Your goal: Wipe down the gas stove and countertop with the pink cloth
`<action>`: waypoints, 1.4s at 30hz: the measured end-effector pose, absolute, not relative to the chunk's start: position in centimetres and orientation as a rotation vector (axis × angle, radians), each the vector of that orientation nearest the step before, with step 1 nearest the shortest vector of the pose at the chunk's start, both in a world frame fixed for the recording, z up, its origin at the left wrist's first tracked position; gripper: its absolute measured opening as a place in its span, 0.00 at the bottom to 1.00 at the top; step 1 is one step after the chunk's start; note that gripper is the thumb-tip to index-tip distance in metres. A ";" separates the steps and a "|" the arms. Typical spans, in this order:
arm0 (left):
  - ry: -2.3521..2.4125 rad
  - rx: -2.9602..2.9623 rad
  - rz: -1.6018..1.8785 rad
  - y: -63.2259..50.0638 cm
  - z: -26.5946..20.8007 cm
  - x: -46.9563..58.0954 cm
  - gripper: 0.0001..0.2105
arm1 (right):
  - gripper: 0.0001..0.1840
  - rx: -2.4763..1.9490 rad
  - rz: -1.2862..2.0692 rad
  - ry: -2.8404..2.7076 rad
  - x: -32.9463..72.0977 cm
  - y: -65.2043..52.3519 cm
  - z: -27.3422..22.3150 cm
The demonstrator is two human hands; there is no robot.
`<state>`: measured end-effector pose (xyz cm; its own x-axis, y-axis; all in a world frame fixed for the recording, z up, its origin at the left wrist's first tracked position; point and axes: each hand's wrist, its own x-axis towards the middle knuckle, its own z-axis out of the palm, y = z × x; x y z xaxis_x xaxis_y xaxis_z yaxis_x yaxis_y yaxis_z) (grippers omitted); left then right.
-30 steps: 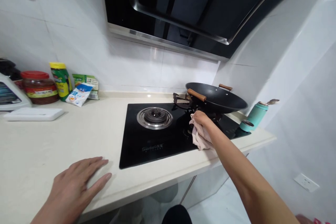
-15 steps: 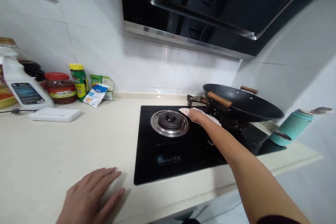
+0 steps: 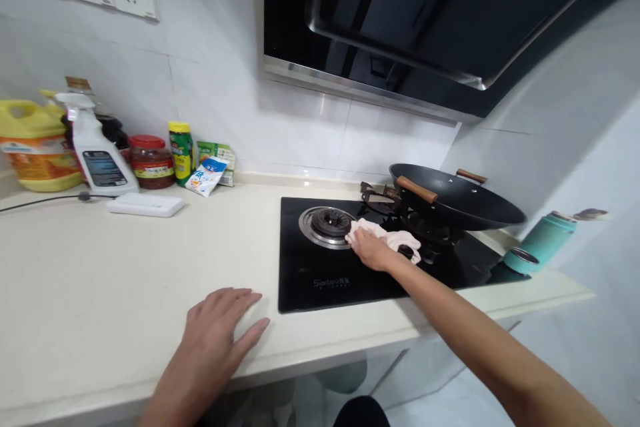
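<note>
My right hand [image 3: 369,250] presses a pale pink cloth [image 3: 400,240] onto the black glass gas stove [image 3: 310,293], at the right edge of the left burner [image 3: 331,221]. Part of the cloth trails to the right of the hand, over a stove knob. My left hand [image 3: 220,327] lies on the cream countertop [image 3: 125,293] left of the stove's front corner, fingers stretched out and holding nothing. A black wok [image 3: 465,203] with wooden handles sits over the right burner. Behind the cloth, a black pan support [image 3: 380,200] lies off its burner.
Against the back wall stand a yellow jug [image 3: 40,147], a white spray bottle [image 3: 103,153], a red-lidded jar [image 3: 151,163], a green bottle [image 3: 181,153] and a salt packet [image 3: 206,175]. A range hood [image 3: 375,73] hangs above. Right of the stove is a turquoise container [image 3: 547,240].
My right hand has drawn the cloth from behind the left burner's right side down toward the front. The view has turned left and shifted back. My left hand stays on the counter.
</note>
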<state>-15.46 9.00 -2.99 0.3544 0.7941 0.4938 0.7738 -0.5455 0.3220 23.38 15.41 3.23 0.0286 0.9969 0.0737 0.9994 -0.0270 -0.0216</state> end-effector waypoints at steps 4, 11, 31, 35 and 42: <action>1.457 2.536 0.927 8.5 -2.0 -15.1 0.20 | 0.19 -2.113 -0.022 -2.189 18.6 11.5 2.7; 1.465 2.510 0.912 8.7 -1.5 -15.2 0.19 | 0.12 -1.802 0.016 -2.276 9.8 8.7 2.0; 1.472 2.488 0.926 8.6 -1.1 -15.2 0.19 | 0.24 -1.748 0.066 -1.388 22.5 5.0 2.5; 1.477 2.493 0.926 8.9 -1.4 -15.4 0.19 | 0.25 -1.940 0.043 -1.561 19.1 4.1 3.4; 1.469 2.508 0.933 9.7 -2.2 -15.7 0.19 | 0.41 -1.901 0.268 -1.984 8.9 6.7 3.4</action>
<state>-15.75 9.74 -2.15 0.3510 0.8164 0.4587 0.7621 -0.5336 0.3666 8.87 6.68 3.36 -0.0140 0.9903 0.1384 0.9180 0.0676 -0.3907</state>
